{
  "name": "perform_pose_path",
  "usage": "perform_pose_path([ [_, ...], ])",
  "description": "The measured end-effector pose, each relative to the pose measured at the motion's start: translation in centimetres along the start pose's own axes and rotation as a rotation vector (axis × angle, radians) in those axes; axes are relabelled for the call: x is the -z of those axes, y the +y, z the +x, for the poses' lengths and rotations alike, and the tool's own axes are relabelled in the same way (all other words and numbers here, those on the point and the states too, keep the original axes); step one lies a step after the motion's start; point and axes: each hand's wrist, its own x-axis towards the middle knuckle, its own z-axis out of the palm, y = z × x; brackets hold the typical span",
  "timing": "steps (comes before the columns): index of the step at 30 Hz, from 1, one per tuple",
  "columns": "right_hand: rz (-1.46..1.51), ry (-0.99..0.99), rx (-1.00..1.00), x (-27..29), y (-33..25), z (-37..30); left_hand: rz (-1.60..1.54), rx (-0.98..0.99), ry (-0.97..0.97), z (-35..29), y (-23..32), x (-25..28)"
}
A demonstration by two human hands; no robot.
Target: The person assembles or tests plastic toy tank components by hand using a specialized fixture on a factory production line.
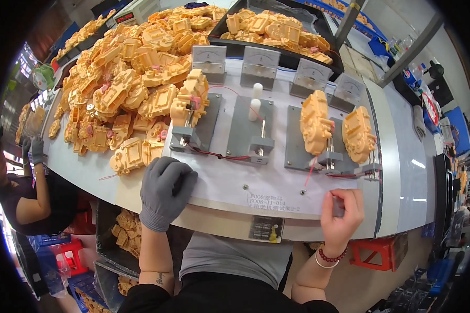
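My left hand (pixel 167 190), in a grey glove, rests curled at the table's near edge beside the pile of yellow-orange plastic gearbox housings (pixel 128 157); its fingertips are tucked out of sight. My bare right hand (pixel 342 214) is curled near the front edge, with thumb and forefinger close together and nothing visible between them. Gearbox housings stand on grey test fixtures: one at the left (pixel 189 102), one right of centre (pixel 315 123) and one at the far right (pixel 359 134). Between them, another fixture (pixel 238 125) carries white pegs (pixel 255 110) and no housing.
Analog panel meters (pixel 260 67) line the back of the white sheet. Behind them stands a black tray (pixel 235 50) of housings. Small metal studs (pixel 303 192) and red wires (pixel 219 155) lie in front. Another person (pixel 34 193) works at the left. A red stool (pixel 373 254) stands below.
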Motion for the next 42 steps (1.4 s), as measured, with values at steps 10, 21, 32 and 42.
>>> perform_pose_path([
  [10,-0.352,0.033,0.095,1.8,1.3,1.5,-0.069,0.082,0.043,0.1,-0.4,0.0],
  [21,0.12,0.003,-0.011,1.7,5.3,-0.4,-0.043,0.033,0.01,0.2,-0.3,0.2],
  [32,0.021,-0.132,0.159,-3.4,-3.7,1.0,-0.046,0.021,0.011,0.4,-0.5,-0.1],
  [42,-0.037,0.163,0.1,0.5,-0.9,-0.3,-0.075,-0.023,-0.022,-0.2,-1.3,1.1],
])
